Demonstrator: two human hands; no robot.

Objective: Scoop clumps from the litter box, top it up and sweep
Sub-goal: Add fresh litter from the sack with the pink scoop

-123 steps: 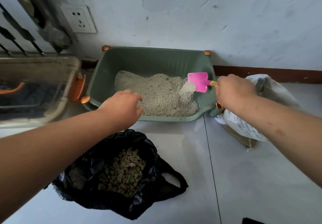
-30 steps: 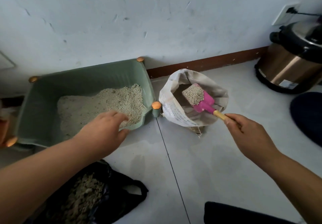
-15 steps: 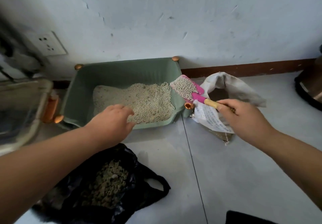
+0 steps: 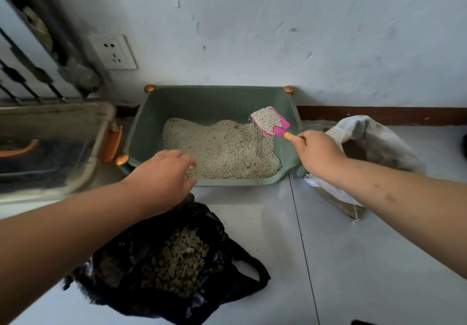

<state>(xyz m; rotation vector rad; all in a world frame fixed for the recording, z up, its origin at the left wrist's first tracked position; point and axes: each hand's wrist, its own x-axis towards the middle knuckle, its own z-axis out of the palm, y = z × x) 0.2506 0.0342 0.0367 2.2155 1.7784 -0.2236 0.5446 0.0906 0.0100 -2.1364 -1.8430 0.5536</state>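
Wall: pale, scuffed and cracked, with a brown skirting strip along its foot and a white socket at the left.
Floor: light grey tiles with a seam running toward the viewer.
Clear bin: at the left edge, with orange handles, just beside the litter box.
Litter box: green, set against the wall, with round copper-coloured knobs at its corners; pale litter is heaped toward its right side.
Black bag: open on the floor in front of the box, holding brownish clumps.
Litter sack: whitish, slumped open just to the right of the box; a printed label on its front is partly hidden by the arm and too small to read.
Left hand: arm stretched forward from the lower left, palm down over the box's front rim, fingers loosely curled and blurred; whether this grip holds the rim or only hovers cannot be told.
Right hand: arm reaching in from the right, knuckles up, grip closed around the scoop's tan handle.
Scoop: pink, heaped with pale litter, held tilted above the right end of the box.
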